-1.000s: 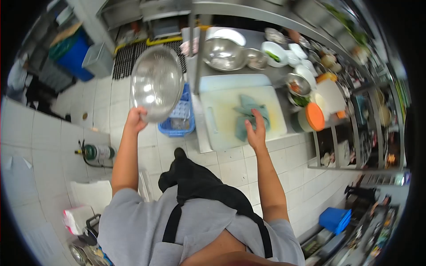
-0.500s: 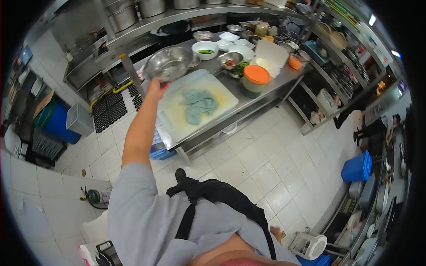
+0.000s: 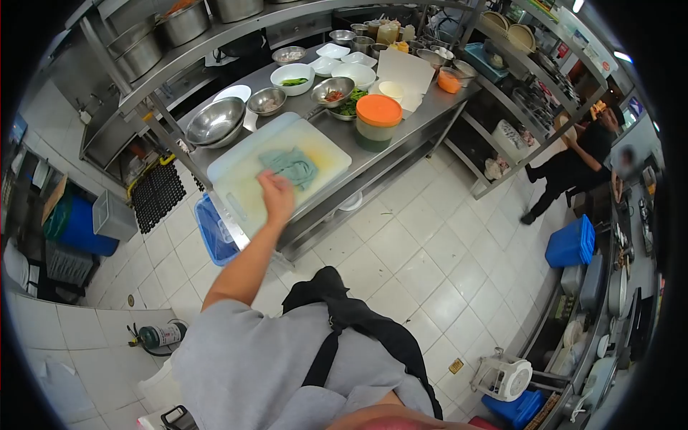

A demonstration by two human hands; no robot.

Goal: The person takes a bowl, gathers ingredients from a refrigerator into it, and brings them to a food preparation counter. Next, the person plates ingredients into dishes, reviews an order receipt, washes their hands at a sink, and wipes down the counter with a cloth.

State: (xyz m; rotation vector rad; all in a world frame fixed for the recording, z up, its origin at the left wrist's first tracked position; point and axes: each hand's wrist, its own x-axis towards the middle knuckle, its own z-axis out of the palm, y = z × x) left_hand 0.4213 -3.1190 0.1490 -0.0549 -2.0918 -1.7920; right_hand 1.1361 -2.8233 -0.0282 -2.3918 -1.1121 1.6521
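My left hand (image 3: 276,196) is over the white cutting board (image 3: 244,188), its fingers closed on the lower edge of a crumpled green cloth (image 3: 292,168). The hand hides part of the cloth, and the fingertips are slightly blurred. Yellowish stains mark the board around it. Behind the board's left corner, a large metal bowl (image 3: 215,119) sits tilted on another bowl at the table edge. Beyond the board's right end stands a tub with an orange lid (image 3: 378,110). My right hand is out of view.
The steel table (image 3: 423,107) also bears a metal bowl of red pieces (image 3: 333,92), a white bowl with green vegetables (image 3: 292,74) and sauce bottles (image 3: 388,33). A blue crate (image 3: 215,228) is under the left end. A person in black (image 3: 573,161) stands at the right.
My left hand has let go of the large metal bowl, which now rests at the table's left edge, and has moved onto the cloth. The view has shifted, and a person in black appears nearer.
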